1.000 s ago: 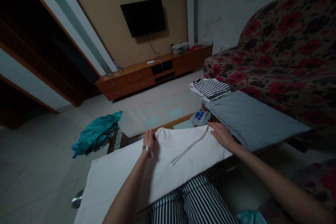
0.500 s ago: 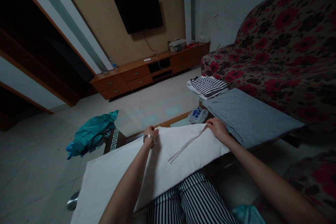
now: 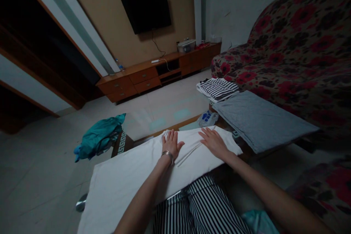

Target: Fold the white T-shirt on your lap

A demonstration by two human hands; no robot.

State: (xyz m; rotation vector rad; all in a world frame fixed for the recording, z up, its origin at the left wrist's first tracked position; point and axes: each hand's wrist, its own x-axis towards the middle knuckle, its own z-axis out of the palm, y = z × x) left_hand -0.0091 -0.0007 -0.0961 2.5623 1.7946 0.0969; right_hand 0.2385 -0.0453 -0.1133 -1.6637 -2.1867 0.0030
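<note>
Now both hands lie flat on the white cloth, fingers spread, palms down. Left hand, with a bracelet at the wrist, presses near the cloth's far edge; right hand presses just beside it, toward the cloth's right end. A fold line runs between them. White cloth is spread along the table, its near edge hanging over striped trousers. Grey cloth lies at the table's right end, striped stack beyond it. Teal cloth sits at the left corner.
</note>
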